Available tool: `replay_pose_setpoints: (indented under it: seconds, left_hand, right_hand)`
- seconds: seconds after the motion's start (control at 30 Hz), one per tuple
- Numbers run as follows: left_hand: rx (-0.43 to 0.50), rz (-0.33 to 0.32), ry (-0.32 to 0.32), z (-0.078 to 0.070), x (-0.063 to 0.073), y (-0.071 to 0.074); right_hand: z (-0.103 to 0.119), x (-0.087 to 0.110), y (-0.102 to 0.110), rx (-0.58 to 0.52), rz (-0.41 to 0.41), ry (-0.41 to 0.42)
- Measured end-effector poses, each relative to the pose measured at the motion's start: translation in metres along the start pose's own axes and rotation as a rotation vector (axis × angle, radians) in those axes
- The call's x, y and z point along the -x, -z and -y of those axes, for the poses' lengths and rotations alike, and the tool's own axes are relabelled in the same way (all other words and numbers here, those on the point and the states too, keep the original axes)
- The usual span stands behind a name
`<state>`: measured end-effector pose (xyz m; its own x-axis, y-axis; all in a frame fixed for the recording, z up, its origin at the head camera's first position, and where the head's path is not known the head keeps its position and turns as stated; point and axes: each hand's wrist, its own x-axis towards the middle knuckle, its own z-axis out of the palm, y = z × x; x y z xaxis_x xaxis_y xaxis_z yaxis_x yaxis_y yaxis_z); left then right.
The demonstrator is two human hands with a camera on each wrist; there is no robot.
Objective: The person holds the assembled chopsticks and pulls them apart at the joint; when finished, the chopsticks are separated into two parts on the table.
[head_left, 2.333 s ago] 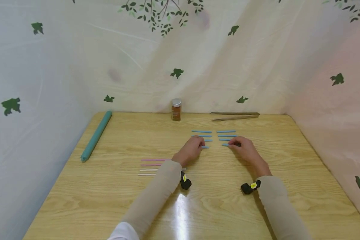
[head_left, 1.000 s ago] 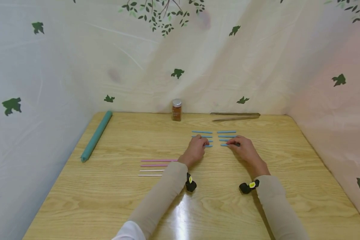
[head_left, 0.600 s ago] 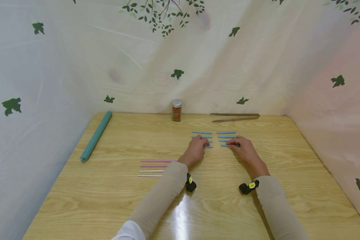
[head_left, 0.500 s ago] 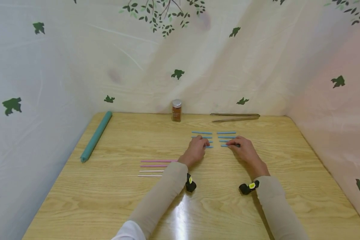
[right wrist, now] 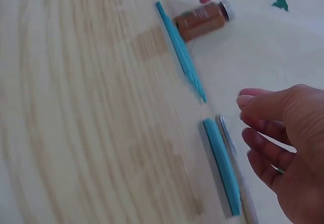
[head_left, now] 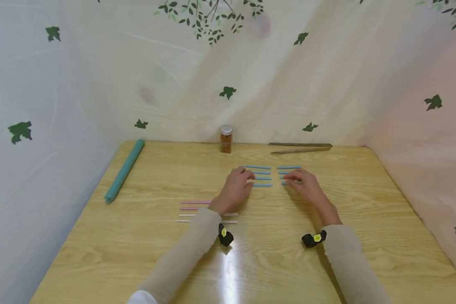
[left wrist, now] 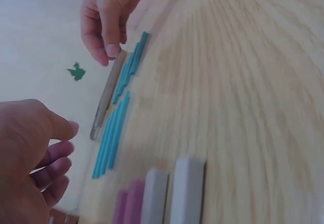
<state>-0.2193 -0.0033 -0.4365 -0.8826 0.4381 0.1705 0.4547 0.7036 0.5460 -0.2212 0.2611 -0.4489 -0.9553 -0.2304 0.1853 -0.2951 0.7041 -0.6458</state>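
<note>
Thin blue sticks lie on the table in two groups, left (head_left: 264, 179) and right (head_left: 289, 167), with a narrow gap between them. My left hand (head_left: 235, 185) hovers over the outer ends of the left group, thumb and fingers apart and holding nothing. In the left wrist view its fingertips (left wrist: 63, 165) are clear of the sticks. My right hand (head_left: 307, 185) hangs above the right group and hides part of it. The right wrist view shows its thumb (right wrist: 263, 105) near the fingers, with no stick between them and the blue sticks (right wrist: 223, 168) lying below.
Pink sticks (head_left: 194, 202) and white sticks (head_left: 229, 222) lie partly under my left forearm. A spice jar (head_left: 226, 139) stands at the back edge, with metal tongs (head_left: 304, 149) to its right. A teal roll (head_left: 125, 171) lies at the left edge.
Both hands have let go of the nearest blue sticks, which had been drawn slightly nearer each other. My left hand has moved back to the left; my right hand has lifted a little.
</note>
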Motion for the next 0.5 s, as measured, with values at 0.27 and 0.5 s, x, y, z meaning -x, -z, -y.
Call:
replay_pose_setpoints:
  seconds: [0.27,0.5]
  left_hand:
    - [0.089,-0.081,0.05,0.032,0.029,0.034]
    - [0.116,-0.115,0.103,0.062,0.055,0.06]
  right_hand:
    - [0.028,-0.003,-0.022,-0.039,0.012,0.079]
    - [0.051,-0.008,-0.047,-0.1,0.019,0.119]
